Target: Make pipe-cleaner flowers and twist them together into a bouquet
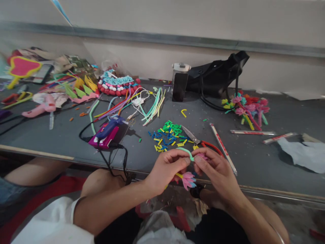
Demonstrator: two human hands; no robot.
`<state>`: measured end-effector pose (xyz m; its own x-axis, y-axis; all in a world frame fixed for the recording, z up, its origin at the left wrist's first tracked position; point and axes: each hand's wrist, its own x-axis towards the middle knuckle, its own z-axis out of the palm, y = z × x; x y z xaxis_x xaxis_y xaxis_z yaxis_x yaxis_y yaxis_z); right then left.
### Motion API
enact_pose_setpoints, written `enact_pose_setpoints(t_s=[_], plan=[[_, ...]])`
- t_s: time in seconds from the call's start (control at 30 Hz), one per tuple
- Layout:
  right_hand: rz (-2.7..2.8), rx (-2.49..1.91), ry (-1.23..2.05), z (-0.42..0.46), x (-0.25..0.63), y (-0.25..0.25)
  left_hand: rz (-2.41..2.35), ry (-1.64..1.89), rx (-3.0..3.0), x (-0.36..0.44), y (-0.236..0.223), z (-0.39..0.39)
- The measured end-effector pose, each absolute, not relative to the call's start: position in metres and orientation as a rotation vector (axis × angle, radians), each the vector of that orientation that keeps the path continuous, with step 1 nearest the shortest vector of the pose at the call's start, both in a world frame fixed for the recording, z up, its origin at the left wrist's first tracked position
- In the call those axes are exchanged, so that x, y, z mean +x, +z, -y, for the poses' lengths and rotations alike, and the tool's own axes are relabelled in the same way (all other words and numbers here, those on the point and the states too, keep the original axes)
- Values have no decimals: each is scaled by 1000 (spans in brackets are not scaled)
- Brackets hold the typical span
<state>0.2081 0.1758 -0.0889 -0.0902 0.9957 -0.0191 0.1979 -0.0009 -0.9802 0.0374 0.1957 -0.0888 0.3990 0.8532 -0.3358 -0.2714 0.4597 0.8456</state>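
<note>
My left hand [166, 169] and my right hand [215, 167] meet fingertip to fingertip at the table's front edge. Both are closed in a pinch on a light green pipe cleaner [187, 151], which bends over between them. Pink petals [202, 156] show among my right fingers; whether they join the green piece is hidden. Below my left fingers hangs a pink and blue flower [188, 180] on a yellow stem. Just beyond my hands lie scissors [193, 135] with red handles, blades apart, beside a pile of short green, blue and yellow pieces [171, 130].
To the left, a blue glue gun [110, 128] rests on a purple box, its cords trailing over the edge. Loose pipe cleaners [154, 105] lie behind. A black bag [215, 76], a bottle [180, 67], a phone [179, 87] and finished flowers [250, 106] stand farther back. Another person's leg [38, 171] is at left.
</note>
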Motion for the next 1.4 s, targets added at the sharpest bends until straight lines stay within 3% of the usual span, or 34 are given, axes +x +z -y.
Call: enact_pose_setpoints(t_s=[0.4,0.7,0.87,1.0,1.13,1.27,1.4], plan=[[1236,-1230,1349,-175,203,-89,-803,906,618,42,-93,-196],[1130,-1203,1486,-175,199,-94,-930,1025,1316,35,-88,-198],[1180,-1234,1437,-176,202,-91,-896,957,1353,34,-89,-201],[1340,-1311,1254,-178,209,-92,-807,855,1152,35,-94,-202],[1529,-1449,738,-181,212,-98,-854,801,1134,36,-96,-202],[1715,-1366,164,-180,211,-99,-983,886,1622,32,-95,-200],[1937,-1167,74,-176,209,-94,-926,837,2000,28,-98,-198]])
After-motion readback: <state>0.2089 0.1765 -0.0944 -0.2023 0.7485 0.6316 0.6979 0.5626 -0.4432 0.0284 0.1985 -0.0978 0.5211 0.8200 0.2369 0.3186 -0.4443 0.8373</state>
